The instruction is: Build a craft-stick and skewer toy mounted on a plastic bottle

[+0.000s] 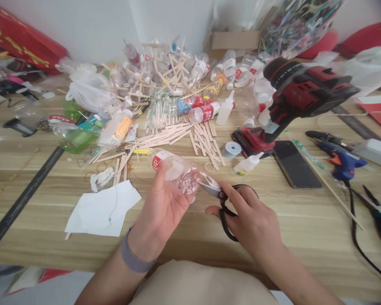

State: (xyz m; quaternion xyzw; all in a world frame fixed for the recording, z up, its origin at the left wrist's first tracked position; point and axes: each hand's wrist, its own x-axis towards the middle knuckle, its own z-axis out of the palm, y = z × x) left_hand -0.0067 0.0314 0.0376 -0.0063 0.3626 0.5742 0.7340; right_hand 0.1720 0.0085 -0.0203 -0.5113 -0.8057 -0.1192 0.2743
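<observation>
In my left hand (161, 203) lies a clear plastic bottle (174, 169) with a red and white label, tilted so that its base faces right. The thumb presses on the label side and the fingers wrap underneath, partly hidden. My right hand (254, 216) grips black-handled scissors (224, 203), fingers through the loops. The scissor blades are parted, and their tips are at the bottle's base; whether they pierce the plastic I cannot tell. Just behind the bottle lie loose wooden sticks (206, 144).
A red and black cordless drill (298, 93) stands at right, near a phone (296, 164), a blue glue gun (339, 159) and a small glue bottle (247, 164). White paper (101, 212) lies at left. Plastic bottles, bags and stick frames crowd the back by a cardboard box (235, 40).
</observation>
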